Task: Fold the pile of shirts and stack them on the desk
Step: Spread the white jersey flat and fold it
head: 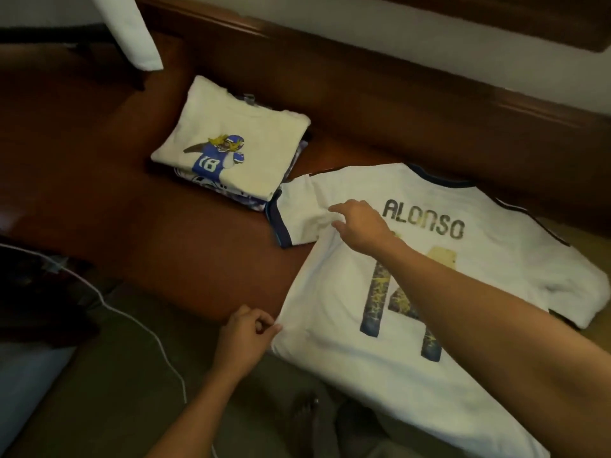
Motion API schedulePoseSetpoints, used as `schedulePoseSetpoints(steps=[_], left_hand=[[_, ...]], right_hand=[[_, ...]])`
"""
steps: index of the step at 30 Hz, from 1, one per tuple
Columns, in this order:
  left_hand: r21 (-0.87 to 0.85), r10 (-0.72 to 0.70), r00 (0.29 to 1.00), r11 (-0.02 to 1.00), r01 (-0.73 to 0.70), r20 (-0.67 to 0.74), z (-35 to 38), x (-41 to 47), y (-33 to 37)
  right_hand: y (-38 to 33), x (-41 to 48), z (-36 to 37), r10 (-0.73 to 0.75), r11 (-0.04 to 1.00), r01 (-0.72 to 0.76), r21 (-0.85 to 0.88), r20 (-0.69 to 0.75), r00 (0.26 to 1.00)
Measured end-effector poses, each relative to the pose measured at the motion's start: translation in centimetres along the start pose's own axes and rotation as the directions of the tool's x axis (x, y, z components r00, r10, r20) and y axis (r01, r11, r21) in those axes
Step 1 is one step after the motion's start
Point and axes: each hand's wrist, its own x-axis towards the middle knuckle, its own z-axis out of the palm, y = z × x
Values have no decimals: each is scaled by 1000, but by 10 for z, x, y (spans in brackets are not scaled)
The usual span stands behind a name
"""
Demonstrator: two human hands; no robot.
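Two hands worked white jersey (330,292) spread back-up on desk (198,252): left hand (246,328) pinched side edge near hem, right hand (358,223) pinched sleeve seam, likely to turn side inward; folded stack (231,143) sat just beside sleeve

The worktop (198,259) in front of me is reddish-brown polished wood. Along its far side rises a moulded wooden ledge (363,71) of the same colour, and above that is a plain white wall (396,38). At the upper right a darker wooden edge (529,21) overhangs the wall; I cannot tell what it belongs to. At the upper left a white slanted panel (132,31) juts in. Below the worktop's near edge the floor (115,391) is a dull olive-grey. A thin white cable (132,322) trails across it at my left, past a dark shape (39,292) I cannot make out and a pale surface (26,385) in the lower left corner. The light is dim and warm.
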Motion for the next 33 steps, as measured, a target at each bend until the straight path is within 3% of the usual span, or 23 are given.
schedulePoseSetpoints(steps=[4,7,9,11,13,15,18,21,24,27,29,31,33], left_hand=[[144,60,994,988,-47,-87,2,16,15],[250,264,948,944,-216,-178,-4,47,41],[338,418,900,870,-358,-122,-7,75,62],[465,462,887,785,-409,1,-10,102,78],[566,372,926,750,-341,64,-15,122,87],[584,302,953,772,-250,10,-23,131,93],[532,418,901,792,-300,-114,-25,135,107],[516,566,823,717,-470,-38,-13,146,128],[484,629,776,667,-567,42,4,168,160],[488,666,738,611,-623,108,20,189,197],[498,673,725,582,-642,149,29,204,218],[564,616,753,547,-619,231,38,219,234],[644,515,795,498,-581,320,51,231,242]], right_hand=[[10,47,8,6,988,-4,-154,9,1000],[25,66,17,-33,949,68,-306,119,992],[32,71,22,-61,941,102,-322,134,989],[37,71,24,-71,949,102,-298,113,991],[44,63,21,1,975,5,-222,24,1000],[62,47,15,117,986,-129,-105,-110,987],[111,7,6,257,964,-264,17,-294,921],[172,-44,-4,332,943,-313,115,-407,851],[224,-97,-20,400,905,-414,99,-528,749],[271,-137,-38,577,773,-618,143,-562,592],[302,-152,-51,758,581,-782,225,-500,419],[324,-162,-63,912,334,-914,231,-323,252],[341,-168,-67,958,235,-953,189,-209,195]])
